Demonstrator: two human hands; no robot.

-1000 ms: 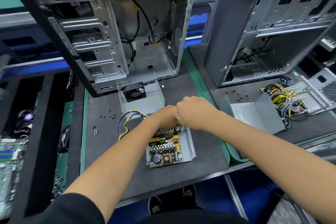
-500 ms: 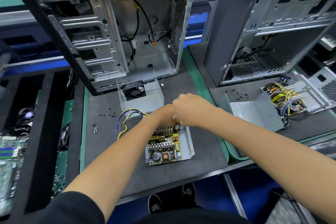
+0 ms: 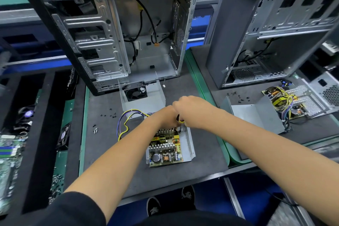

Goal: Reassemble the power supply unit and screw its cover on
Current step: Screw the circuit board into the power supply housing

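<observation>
The open power supply lies on the dark mat, its circuit board and heat sinks exposed in a grey metal tray. My right hand grips a screwdriver with a yellow and black handle, held upright with its tip at the tray's far right corner. My left hand rests on the far end of the board beside the screwdriver; its fingers are hidden. The power supply's cover, with its black fan, stands behind the hands. Coloured wires loop out to the left.
Loose black screws lie on the mat left of the wires. An open computer case stands behind, a second case to the right. Another dismantled power supply sits on the right mat. Trays with parts line the left.
Both hands have stayed at the far end of the board. The right hand has shifted slightly, and the screwdriver's handle and shaft now show below it.
</observation>
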